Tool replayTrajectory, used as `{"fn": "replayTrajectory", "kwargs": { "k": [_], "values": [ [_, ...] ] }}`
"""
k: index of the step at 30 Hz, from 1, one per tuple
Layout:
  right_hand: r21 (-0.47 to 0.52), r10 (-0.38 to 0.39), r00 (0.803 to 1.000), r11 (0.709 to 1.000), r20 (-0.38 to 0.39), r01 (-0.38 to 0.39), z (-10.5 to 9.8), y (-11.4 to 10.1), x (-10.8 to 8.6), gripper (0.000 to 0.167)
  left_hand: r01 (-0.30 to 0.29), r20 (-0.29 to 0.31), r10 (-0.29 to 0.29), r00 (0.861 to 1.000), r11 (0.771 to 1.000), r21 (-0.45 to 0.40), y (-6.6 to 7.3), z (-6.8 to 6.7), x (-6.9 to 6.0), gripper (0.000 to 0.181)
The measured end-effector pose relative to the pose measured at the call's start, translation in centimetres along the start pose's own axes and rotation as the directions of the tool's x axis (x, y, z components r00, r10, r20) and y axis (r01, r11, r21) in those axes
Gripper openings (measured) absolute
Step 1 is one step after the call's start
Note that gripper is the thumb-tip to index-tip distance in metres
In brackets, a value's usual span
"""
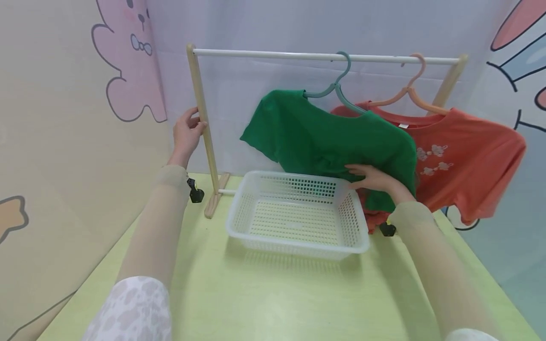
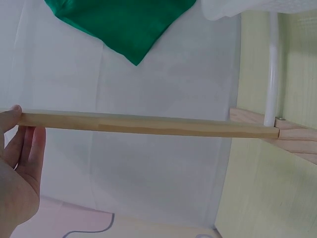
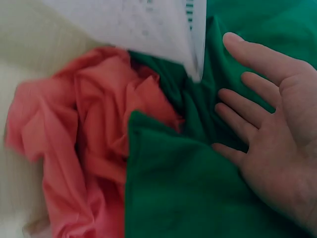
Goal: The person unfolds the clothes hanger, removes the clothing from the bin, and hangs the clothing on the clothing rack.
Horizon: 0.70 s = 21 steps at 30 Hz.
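Note:
My left hand (image 1: 187,131) holds the wooden upright (image 1: 202,104) of a small clothes rack, thumb on one side and fingers on the other, as the left wrist view also shows. From the rack's white rail (image 1: 273,54), a green shirt (image 1: 315,132) hangs on a teal hanger (image 1: 337,87). An orange-red shirt (image 1: 465,156) on an orange hanger (image 1: 409,90) hangs to its right, partly behind it. My right hand (image 1: 373,181) is at the green shirt's lower front, by the basket's far right corner. Its fingers are spread and grip nothing; whether they touch the cloth is unclear.
A white perforated plastic basket (image 1: 294,244) sits on the pale green table (image 1: 273,298) in front of the rack. Small black objects (image 1: 196,194) stand near the rack's feet. Behind is a pale cloth backdrop (image 1: 256,23), with cartoon-printed walls at the sides.

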State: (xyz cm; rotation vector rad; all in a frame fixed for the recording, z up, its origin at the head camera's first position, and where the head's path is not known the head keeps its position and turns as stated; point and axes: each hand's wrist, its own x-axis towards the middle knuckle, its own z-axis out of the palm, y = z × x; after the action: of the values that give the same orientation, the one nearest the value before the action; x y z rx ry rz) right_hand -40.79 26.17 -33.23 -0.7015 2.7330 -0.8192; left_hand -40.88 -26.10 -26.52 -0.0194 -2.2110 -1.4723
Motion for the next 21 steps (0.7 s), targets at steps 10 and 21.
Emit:
{"fn": "replayTrajectory", "kwargs": {
  "k": [10,21],
  "values": [
    [-0.136,0.048,0.997,0.989,-0.064,-0.057,0.1,1.4,-1.4,0.071,-0.015,-0.003,0.015,1.0,1.0,0.015,-0.2,-0.1,0.0,0.05],
    [-0.131,0.037,0.993,0.99,-0.116,-0.052,1.5,2.3,-0.7,0.055,-0.016,-0.006,0.016,1.0,1.0,-0.024,-0.3,0.1,0.2,0.05]
  ]
}}
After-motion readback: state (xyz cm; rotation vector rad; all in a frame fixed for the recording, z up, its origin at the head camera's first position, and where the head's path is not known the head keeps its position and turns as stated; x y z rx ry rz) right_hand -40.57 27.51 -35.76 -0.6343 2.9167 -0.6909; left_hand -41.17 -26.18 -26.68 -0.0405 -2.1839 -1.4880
